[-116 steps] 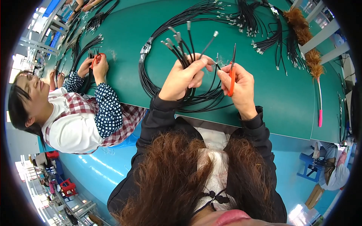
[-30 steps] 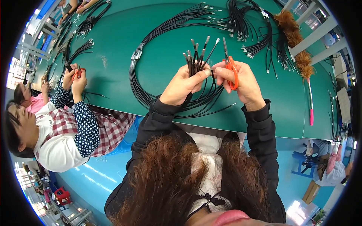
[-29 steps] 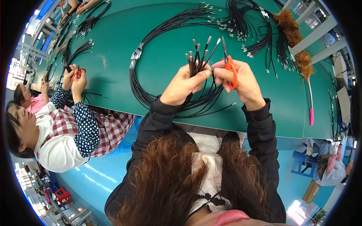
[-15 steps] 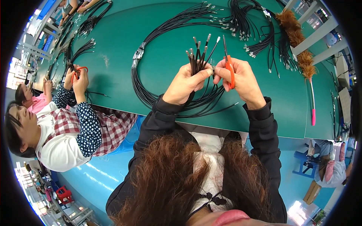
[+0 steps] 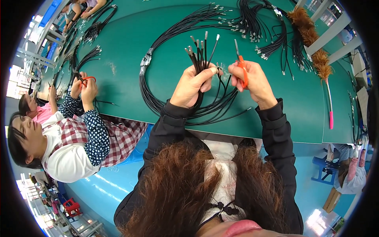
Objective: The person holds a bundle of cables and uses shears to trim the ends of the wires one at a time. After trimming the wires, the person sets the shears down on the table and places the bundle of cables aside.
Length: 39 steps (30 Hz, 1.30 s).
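My left hand (image 5: 192, 85) is closed round a bundle of black cables (image 5: 202, 65), their silvery ends fanned out above the thumb. In my right hand (image 5: 252, 81) is a pair of orange-handled scissors (image 5: 242, 65), blades pointing up and away from me. The right thumb and fingertips are pinched together; whether anything small is between them I cannot tell. A few cable ends with pale tips stand in the gap between the two hands. Below them the cables run into a large coiled loop (image 5: 147, 83) on the green table, bound with silvery wrapping at its left.
More black cable bundles (image 5: 272, 39) lie at the table's far right, beside a brown feather duster (image 5: 321, 65) with a pink handle. To the left, a co-worker in a checked apron (image 5: 75, 130) holds orange-handled scissors (image 5: 85, 81) and cables. Tiny scraps dot the green table (image 5: 118, 51).
My hands have drawn apart: the right has moved slightly right with the scissors, away from the left thumb. The held bundle has shifted a little left.
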Tool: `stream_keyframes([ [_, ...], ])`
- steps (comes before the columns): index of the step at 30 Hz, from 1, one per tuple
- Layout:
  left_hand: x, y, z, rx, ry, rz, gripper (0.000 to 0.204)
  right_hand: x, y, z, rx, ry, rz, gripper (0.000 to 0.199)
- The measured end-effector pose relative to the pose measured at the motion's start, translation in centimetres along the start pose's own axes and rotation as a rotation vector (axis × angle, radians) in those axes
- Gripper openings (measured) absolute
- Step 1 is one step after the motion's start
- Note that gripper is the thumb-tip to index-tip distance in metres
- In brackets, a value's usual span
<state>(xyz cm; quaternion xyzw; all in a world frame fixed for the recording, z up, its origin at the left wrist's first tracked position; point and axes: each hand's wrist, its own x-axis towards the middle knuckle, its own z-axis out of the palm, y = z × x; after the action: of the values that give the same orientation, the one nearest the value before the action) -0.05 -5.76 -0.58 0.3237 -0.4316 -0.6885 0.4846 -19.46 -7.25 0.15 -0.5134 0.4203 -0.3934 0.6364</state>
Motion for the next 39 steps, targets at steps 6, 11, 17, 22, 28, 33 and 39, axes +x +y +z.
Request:
stream_keyframes([
  [6,0.5,-0.5,-0.7,0.016,0.036,0.017,0.007,-3.8,-0.6,1.0,0.069,-0.107,0.089,0.047],
  [11,0.6,-0.4,-0.1,0.014,0.040,0.025,0.007,-4.8,1.5,2.1,0.125,-0.187,0.164,0.056],
  [17,0.4,-0.6,-0.2,0.027,0.028,0.005,0.007,-4.4,2.4,3.3,0.129,-0.157,0.182,0.056],
  [22,0.1,-0.5,-0.2,0.036,0.019,-0.012,0.010,-4.1,1.9,3.9,0.094,-0.116,0.115,0.057],
  [28,0.0,-0.3,0.2,0.073,0.030,-0.018,0.012,-4.0,1.4,3.9,0.029,-0.089,0.090,0.056],
  [33,0.2,-0.4,0.3,0.103,0.053,-0.012,0.012,-3.7,1.1,3.7,0.008,-0.071,0.109,0.055],
  [39,0.4,-0.5,0.4,0.120,0.080,-0.016,0.010,-3.4,1.3,3.4,0.013,-0.068,0.107,0.055],
])
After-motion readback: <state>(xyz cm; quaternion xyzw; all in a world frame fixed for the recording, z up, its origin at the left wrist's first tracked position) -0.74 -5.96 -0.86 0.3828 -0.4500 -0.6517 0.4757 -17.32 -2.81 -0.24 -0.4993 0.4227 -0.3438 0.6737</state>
